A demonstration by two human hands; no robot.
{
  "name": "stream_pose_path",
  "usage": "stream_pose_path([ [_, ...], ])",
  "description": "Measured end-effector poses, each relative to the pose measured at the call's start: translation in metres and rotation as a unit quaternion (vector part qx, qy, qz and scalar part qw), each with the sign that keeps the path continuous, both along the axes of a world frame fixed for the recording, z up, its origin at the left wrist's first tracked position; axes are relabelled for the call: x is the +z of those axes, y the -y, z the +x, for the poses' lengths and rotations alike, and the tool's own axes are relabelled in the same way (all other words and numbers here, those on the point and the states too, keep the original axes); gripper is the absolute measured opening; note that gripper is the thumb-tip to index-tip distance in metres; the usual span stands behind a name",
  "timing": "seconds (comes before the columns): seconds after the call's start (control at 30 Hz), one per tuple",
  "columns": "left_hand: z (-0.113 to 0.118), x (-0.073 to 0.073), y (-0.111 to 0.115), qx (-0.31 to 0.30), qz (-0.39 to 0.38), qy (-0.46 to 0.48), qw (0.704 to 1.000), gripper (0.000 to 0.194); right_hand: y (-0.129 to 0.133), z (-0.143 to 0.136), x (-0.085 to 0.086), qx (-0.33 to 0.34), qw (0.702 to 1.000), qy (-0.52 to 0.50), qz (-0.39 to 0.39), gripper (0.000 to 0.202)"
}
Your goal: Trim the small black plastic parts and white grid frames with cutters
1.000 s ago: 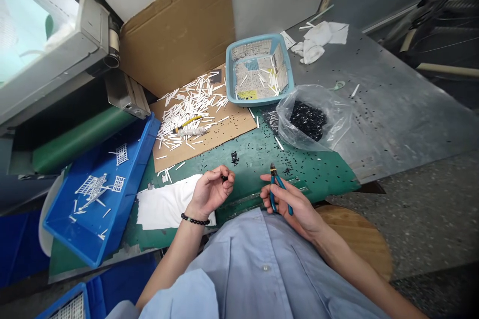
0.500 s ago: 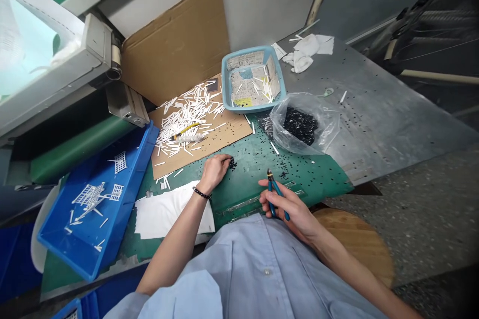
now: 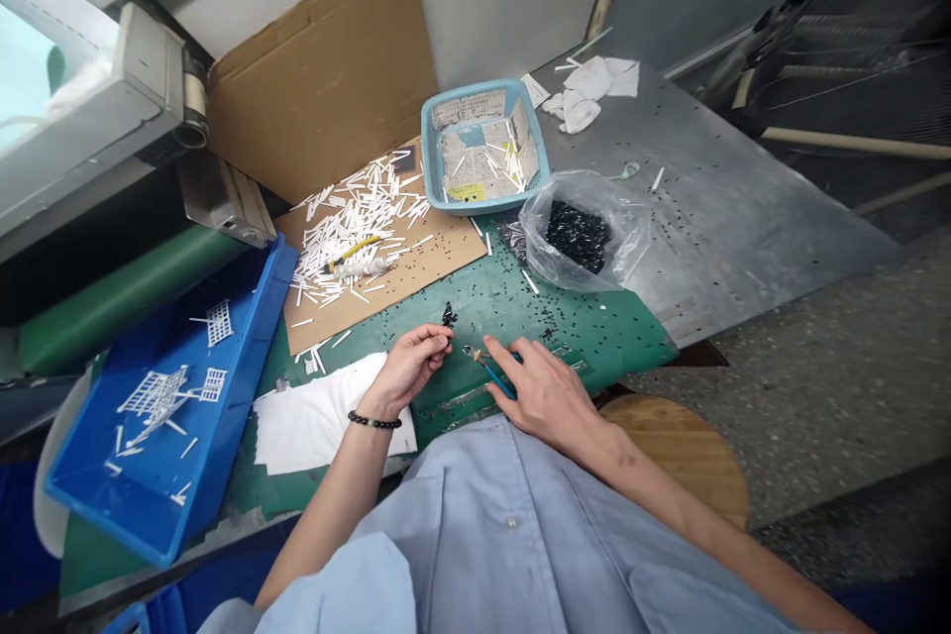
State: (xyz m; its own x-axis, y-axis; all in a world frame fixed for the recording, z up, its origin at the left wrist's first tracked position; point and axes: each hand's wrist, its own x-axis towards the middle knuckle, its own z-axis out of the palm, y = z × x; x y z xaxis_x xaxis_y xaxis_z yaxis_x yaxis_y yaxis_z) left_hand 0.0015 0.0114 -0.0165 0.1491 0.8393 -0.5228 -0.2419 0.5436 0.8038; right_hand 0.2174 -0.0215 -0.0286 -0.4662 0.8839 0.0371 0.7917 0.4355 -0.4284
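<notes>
My left hand (image 3: 413, 363), with a beaded bracelet at its wrist, pinches a small black piece (image 3: 449, 317) whose exact kind is too small to make out. Just to its right, my right hand (image 3: 541, 388) is closed around blue-handled cutting pliers (image 3: 493, 372), palm down. The pliers' jaws point left toward the black piece, with a gap between them. Beneath both hands lies a green mat (image 3: 475, 309) strewn with tiny black bits. A clear plastic bag (image 3: 628, 218) full of small black parts (image 3: 578, 236) stands beyond my right hand.
White sticks (image 3: 357, 223) and yellow-handled pliers (image 3: 357, 252) lie on a cardboard sheet (image 3: 446, 267). Behind is a light-blue basket (image 3: 429, 158) lined with newspaper. A blue tray (image 3: 96, 507) with white plastic grids is at left, beside a white cloth (image 3: 312, 426). A round wooden stool (image 3: 680, 451) stands right.
My left hand has lifted the black piece off the mat and come nearer my body. My right hand has turned palm down and swung the pliers left toward it. The view has shifted slightly.
</notes>
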Motion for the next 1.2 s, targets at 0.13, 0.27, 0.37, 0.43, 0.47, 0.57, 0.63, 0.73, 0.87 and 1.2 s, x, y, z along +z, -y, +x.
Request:
stream_pose_path([
  [0.13,0.002,0.003,0.009,-0.023,0.000,-0.014,1.000,0.026,0.001,-0.002,0.004,0.015,0.999,0.030,0.030,0.051],
  [0.27,0.002,0.004,0.010,-0.034,0.003,-0.034,0.999,0.028,0.003,-0.003,0.004,0.025,0.998,0.040,0.042,0.050],
  [0.37,0.002,0.004,0.011,-0.041,0.003,-0.050,0.998,0.029,0.004,-0.003,0.004,0.027,0.998,0.044,0.042,0.050],
  [0.43,0.001,0.004,0.012,-0.048,0.004,-0.064,0.997,0.029,0.005,-0.003,0.005,0.027,0.998,0.047,0.039,0.050],
  [0.47,0.001,0.004,0.011,-0.051,0.005,-0.071,0.996,0.030,0.005,-0.003,0.005,0.028,0.998,0.049,0.038,0.050],
  [0.57,0.000,0.003,0.010,-0.063,0.011,-0.099,0.993,0.030,0.005,-0.003,0.006,0.028,0.997,0.055,0.034,0.050],
  [0.63,0.000,0.002,0.009,-0.074,0.016,-0.114,0.991,0.031,0.006,-0.002,0.007,0.026,0.997,0.059,0.030,0.051],
  [0.73,-0.001,0.003,0.008,-0.084,0.024,-0.130,0.988,0.032,0.006,-0.003,0.007,0.021,0.997,0.065,0.021,0.052],
  [0.87,-0.001,0.004,0.009,-0.099,0.025,-0.153,0.983,0.030,0.006,-0.004,0.009,0.033,0.996,0.082,-0.004,0.052],
  [1.2,0.001,-0.006,0.015,-0.111,0.021,-0.155,0.981,0.029,0.006,-0.007,-0.003,0.053,0.992,0.080,-0.083,0.052],
])
